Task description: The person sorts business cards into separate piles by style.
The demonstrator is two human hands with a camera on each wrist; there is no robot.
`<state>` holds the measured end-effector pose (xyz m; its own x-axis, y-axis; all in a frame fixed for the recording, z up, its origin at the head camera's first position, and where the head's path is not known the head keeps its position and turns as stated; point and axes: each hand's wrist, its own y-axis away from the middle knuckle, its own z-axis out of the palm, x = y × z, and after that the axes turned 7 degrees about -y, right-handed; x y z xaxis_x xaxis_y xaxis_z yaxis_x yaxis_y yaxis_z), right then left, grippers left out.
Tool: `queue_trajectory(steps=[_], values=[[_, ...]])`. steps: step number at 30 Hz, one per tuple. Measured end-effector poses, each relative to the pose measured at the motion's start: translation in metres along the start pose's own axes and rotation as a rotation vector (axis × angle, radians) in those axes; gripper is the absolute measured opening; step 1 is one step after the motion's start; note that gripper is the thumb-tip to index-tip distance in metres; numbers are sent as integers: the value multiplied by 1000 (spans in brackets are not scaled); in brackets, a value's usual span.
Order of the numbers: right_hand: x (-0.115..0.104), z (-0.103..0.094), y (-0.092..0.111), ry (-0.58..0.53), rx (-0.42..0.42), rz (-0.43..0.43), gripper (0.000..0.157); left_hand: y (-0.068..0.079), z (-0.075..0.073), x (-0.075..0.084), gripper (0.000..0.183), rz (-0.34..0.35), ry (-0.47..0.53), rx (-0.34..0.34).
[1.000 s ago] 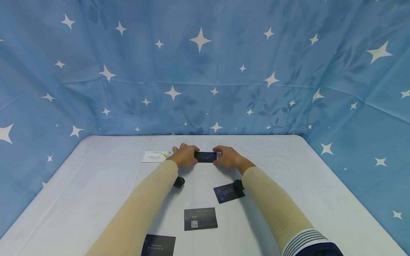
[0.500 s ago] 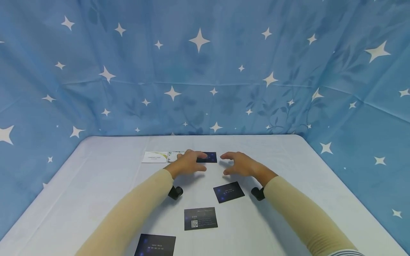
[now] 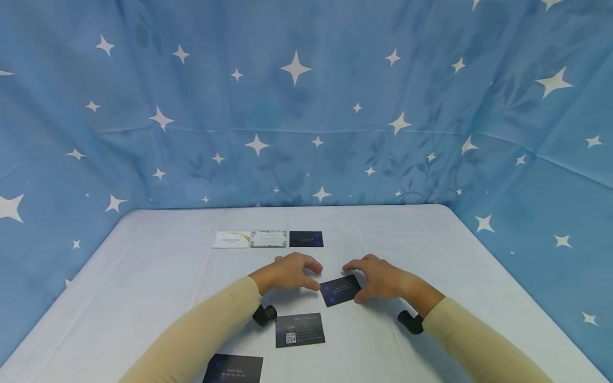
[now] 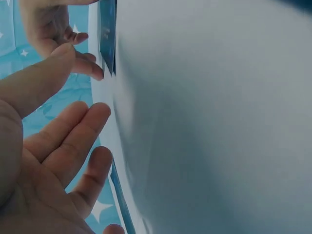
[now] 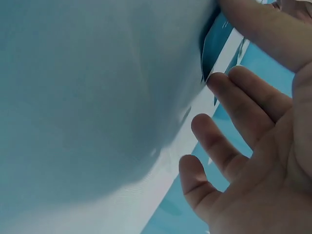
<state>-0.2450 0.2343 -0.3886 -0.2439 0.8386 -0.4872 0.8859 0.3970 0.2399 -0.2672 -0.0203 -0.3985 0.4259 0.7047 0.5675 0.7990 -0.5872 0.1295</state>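
Observation:
A dark business card point(image 3: 340, 290) lies tilted on the white table between my two hands. My right hand point(image 3: 383, 279) reaches over its right side, thumb right at the lower right corner and fingers spread above the far edge. In the right wrist view the fingers point(image 5: 241, 105) are loosely extended beside the card point(image 5: 214, 46). My left hand point(image 3: 289, 271) hovers left of the same card, thumb and fingers apart, nothing held. The left wrist view shows its palm point(image 4: 44, 190) facing the card point(image 4: 107, 36), with the other hand beyond.
Along the back, a white card point(image 3: 231, 240), a leaf-bordered card point(image 3: 268, 239) and a dark card point(image 3: 306, 239) form a row. Nearer lie a dark card with a QR code point(image 3: 300, 330) and another dark card point(image 3: 234, 368), partly behind the left sleeve. A starry blue curtain point(image 3: 306, 133) hangs behind.
Both hands have let go of the dark card at the right end of the back row. They have moved nearer to the tilted dark card, one on each side of it.

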Motion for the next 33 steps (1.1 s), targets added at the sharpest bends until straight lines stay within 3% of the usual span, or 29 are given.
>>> queue_trajectory(steps=[12,24,33], values=[[7,5,-1,88,117,-126,45,4,9,5,45,3,-27,2],[2,9,-2,128,169,-151,45,4,13,18,54,10,-316,116],[4,8,-2,78,141,-124,52,4,13,14,46,18,-313,141]])
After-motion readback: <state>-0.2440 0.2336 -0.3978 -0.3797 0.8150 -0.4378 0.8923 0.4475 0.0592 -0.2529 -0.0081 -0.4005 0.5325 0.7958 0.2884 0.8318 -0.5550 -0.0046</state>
